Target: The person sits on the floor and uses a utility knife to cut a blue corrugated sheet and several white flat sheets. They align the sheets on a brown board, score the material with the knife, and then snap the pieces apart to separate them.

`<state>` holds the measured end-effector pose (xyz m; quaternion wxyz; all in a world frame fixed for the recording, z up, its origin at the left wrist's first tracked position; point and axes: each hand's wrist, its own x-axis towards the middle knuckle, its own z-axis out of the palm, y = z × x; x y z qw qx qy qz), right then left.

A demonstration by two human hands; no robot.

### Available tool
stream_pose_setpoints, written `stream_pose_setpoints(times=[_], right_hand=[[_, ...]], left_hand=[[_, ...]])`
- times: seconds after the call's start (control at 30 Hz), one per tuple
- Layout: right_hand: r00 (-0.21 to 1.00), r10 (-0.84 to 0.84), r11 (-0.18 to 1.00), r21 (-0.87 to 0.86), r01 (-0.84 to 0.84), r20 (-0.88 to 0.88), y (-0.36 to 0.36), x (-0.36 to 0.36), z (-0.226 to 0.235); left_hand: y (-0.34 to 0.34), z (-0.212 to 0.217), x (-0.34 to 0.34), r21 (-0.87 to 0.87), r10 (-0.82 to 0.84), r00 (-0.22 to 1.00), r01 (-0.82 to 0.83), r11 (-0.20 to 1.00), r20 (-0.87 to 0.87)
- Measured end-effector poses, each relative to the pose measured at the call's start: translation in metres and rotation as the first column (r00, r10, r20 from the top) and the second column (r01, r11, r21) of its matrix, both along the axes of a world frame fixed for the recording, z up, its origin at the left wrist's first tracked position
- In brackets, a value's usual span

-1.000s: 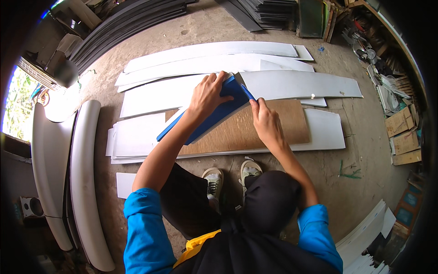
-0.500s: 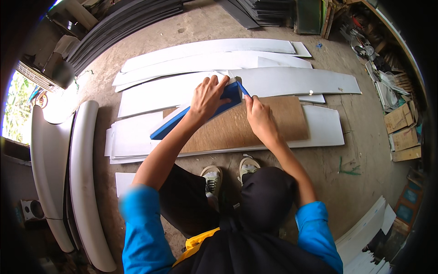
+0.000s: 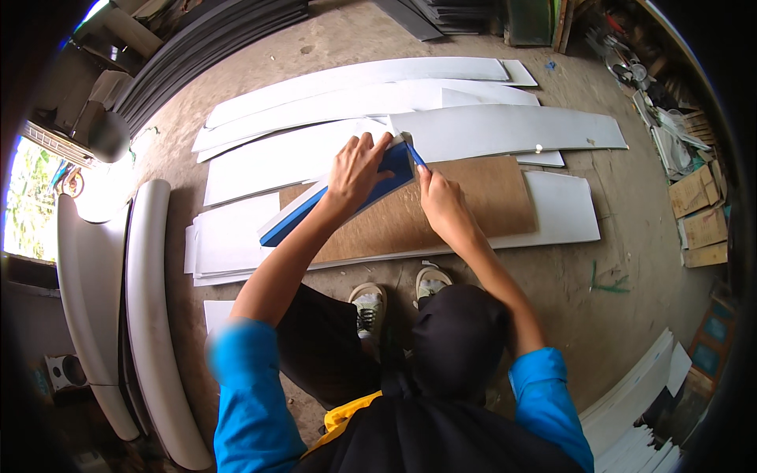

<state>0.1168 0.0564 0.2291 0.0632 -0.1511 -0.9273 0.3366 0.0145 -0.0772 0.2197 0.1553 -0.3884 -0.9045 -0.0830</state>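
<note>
I squat over a brown board (image 3: 489, 197) that lies on white panels (image 3: 505, 130) on the concrete floor. A long blue strip with a white edge (image 3: 296, 222) rests slantwise on the board. My left hand (image 3: 359, 169) presses down on the strip's upper end, fingers spread over it. My right hand (image 3: 441, 206) is just right of that end and grips a thin blue tool (image 3: 415, 154), whose tip touches the strip's top corner. Whether the tool is a pen or a knife cannot be told.
Long curved white panels (image 3: 150, 315) lie at my left. Dark sheets (image 3: 213, 47) are stacked at the back, cardboard boxes (image 3: 698, 213) and clutter stand at the right, and more white panels (image 3: 639, 402) lie at the lower right. My shoes (image 3: 369, 303) sit at the board's near edge.
Both hands and the blue strip have shifted slightly to the left on the brown board. The right hand stays at the strip's upper end with the tool.
</note>
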Motion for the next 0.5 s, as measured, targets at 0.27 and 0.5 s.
stream_pose_setpoints(times=[0.27, 0.5], right_hand=[[1.0, -0.002, 1.0, -0.013, 0.002, 0.031, 0.001, 0.002, -0.012], [1.0, 0.019, 1.0, -0.003, -0.019, -0.003, 0.002, -0.004, -0.016]], left_hand=[[-0.002, 0.006, -0.003, -0.021, 0.08, 0.972, -0.078, 0.997, 0.22], [0.001, 0.0, 0.007, -0.01, 0.035, 0.99, -0.034, 0.999, 0.134]])
